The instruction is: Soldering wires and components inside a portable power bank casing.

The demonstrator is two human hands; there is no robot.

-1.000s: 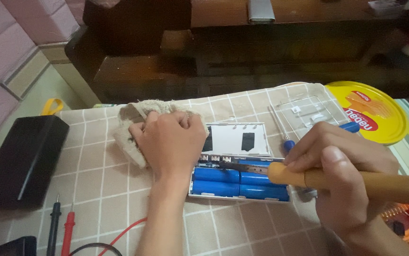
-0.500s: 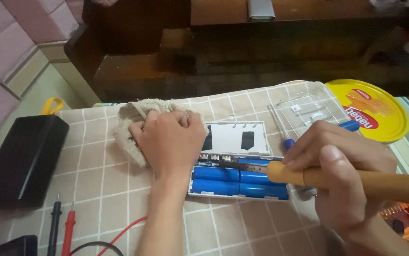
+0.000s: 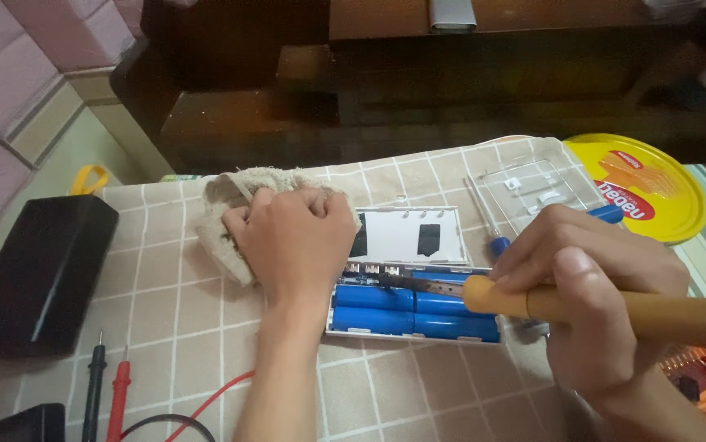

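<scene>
Your right hand [image 3: 598, 286] grips the wooden-handled soldering iron [image 3: 615, 311], tip on the blue-celled battery pack [image 3: 414, 307] mid-tabletop. Your left hand [image 3: 296, 237] lies closed on a beige rag [image 3: 222, 221], just left of the pack.

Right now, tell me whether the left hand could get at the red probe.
Probably yes: the left hand rests on the cloth holding nothing rigid, and the red probe lies in the open on the table just beside that forearm.

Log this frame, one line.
left hand: pressing cloth | right hand: holding soldering iron | tip: over blue cells
</scene>
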